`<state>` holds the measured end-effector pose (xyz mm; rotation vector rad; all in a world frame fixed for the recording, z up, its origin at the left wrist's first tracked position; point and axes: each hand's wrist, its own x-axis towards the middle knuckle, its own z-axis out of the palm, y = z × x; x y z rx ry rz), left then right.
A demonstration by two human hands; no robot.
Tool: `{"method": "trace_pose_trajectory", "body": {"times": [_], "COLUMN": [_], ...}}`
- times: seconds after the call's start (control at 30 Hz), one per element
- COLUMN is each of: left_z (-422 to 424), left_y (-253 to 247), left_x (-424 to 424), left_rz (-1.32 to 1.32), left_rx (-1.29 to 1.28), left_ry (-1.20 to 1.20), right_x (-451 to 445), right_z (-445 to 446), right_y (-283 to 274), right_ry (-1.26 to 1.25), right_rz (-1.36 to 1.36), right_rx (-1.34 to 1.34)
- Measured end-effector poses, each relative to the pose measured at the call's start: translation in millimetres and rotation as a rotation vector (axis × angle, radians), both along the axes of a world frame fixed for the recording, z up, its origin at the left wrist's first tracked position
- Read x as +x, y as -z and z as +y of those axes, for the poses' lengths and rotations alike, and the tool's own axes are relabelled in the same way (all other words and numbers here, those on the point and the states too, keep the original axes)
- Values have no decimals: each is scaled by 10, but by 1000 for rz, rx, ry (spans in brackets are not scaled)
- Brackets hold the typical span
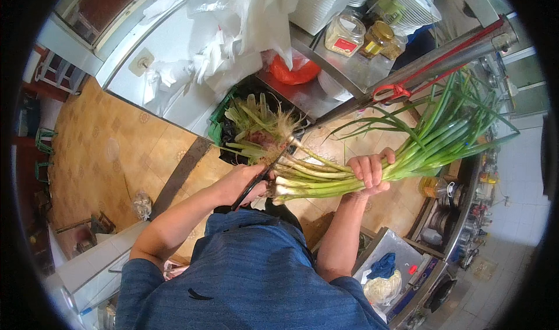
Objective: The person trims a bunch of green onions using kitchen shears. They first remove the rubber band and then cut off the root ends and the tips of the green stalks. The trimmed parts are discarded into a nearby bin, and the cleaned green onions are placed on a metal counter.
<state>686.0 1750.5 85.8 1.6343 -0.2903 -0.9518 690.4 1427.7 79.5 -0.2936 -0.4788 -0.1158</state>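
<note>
A bunch of green onions (323, 179) lies across the middle, its pale root ends to the left and its green tops spread to the upper right. Around its stems my right hand or left hand is told by side: the hand at the picture's right, my right hand (371, 170), grips the bunch. At the root ends my left hand (249, 183) holds dark-bladed scissors (253, 186), whose blades lie beside the roots. Beneath and behind the roots stands a bin with a black liner (227, 133), holding cut roots and trimmed leaves (253, 116).
A metal shelf (353, 70) at the top carries jars (345, 35) and stacked white containers (321, 2). White plastic bags (209, 59) hang at the upper left. A steel-topped counter (388, 247) stands at the lower right with a blue cloth (382, 265). Tiled floor (118, 155) shows at left.
</note>
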Motion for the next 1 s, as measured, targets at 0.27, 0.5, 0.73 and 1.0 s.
{"method": "trace_pose_trajectory", "body": {"times": [0.27, 0.5, 0.73, 1.0], "left_z": [-40, -88, 19, 311], "left_y": [100, -74, 16, -235], "left_x": [-32, -76, -141, 8], "left_rz": [-134, 70, 171, 194], "left_rx": [-47, -26, -12, 44], "left_ry": [-55, -144, -289, -21], "right_x": [-30, -32, -3, 54], "right_z": [5, 7, 0, -30], "right_y": [81, 131, 154, 11], "right_ry": [-2, -27, -18, -56], "right_rz": [54, 85, 94, -30], "right_rx": [76, 50, 58, 127]}}
